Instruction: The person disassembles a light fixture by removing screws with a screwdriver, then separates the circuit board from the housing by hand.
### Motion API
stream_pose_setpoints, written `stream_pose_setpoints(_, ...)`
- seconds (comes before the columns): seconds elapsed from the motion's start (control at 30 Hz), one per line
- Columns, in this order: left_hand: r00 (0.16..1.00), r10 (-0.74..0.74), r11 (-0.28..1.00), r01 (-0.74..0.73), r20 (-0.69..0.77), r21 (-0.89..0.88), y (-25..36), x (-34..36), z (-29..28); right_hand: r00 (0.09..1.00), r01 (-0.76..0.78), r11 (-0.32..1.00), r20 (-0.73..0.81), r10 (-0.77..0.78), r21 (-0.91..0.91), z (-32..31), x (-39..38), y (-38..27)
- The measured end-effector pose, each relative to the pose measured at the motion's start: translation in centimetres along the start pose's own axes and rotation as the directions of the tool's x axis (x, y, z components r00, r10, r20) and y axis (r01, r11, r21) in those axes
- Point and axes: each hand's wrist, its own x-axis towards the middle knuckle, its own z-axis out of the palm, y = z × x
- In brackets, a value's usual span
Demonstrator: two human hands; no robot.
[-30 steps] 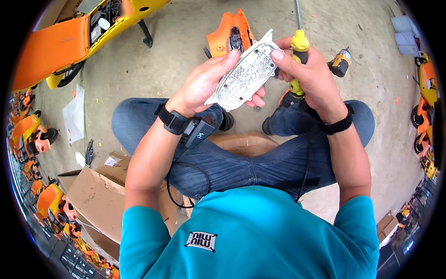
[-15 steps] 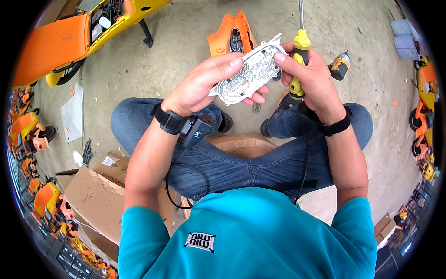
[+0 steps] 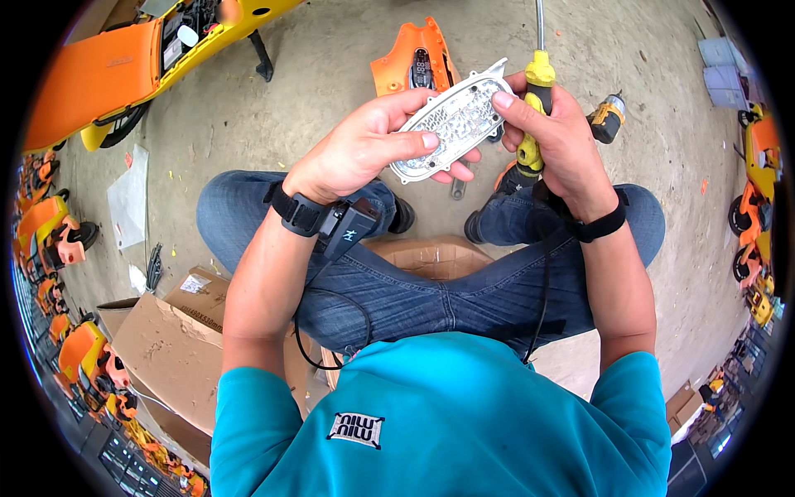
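Observation:
I hold a silver oval lamp housing, tilted up to the right, between both hands above the floor. Its patterned, shiny face and small black screw spots are turned up. My left hand grips the left end, thumb on the face and fingertips showing beyond the lower edge. My right hand pinches the right end with its thumb on top. Tucked in that same hand is a yellow and black screwdriver, its metal shaft pointing away from me. Just beyond the lamp lies an orange panel with a dark display set in it.
A yellow and black power drill lies right of my right hand. An orange and yellow scooter stands far left. Cardboard boxes sit by my left side; another box is between my legs. Stacked light bins are far right.
My left hand has shifted its grip: the thumb has slid lower along the lamp housing's face, and the fingers wrap its far edge. The right hand keeps the screwdriver and the lamp's right end.

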Motion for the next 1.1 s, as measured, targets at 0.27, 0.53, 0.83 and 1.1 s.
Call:
stream_pose_setpoints(0.27, 1.000, 0.011, 0.999, -0.011, 0.016, -0.040, 0.12, -0.10, -0.08, 1.000, -0.006, 1.000, 0.005, 0.006, 0.020, -0.05, 0.01, -0.02)
stream_pose_setpoints(0.53, 0.999, 0.027, 0.997, -0.024, 0.031, -0.079, 0.02, -0.12, -0.26, 1.000, -0.017, 0.999, 0.009, 0.017, 0.034, -0.09, 0.06, -0.03)
stream_pose_setpoints(0.83, 0.997, 0.052, 0.995, -0.048, 0.051, -0.085, -0.05, -0.11, -0.31, 1.000, -0.013, 0.999, 0.008, 0.013, 0.053, -0.12, 0.07, -0.03)
stream_pose_setpoints(1.1, 0.998, 0.047, 0.995, -0.043, 0.048, -0.096, 0.02, 0.01, -0.29, 1.000, -0.004, 0.998, -0.014, 0.005, 0.069, -0.04, 0.10, 0.00)
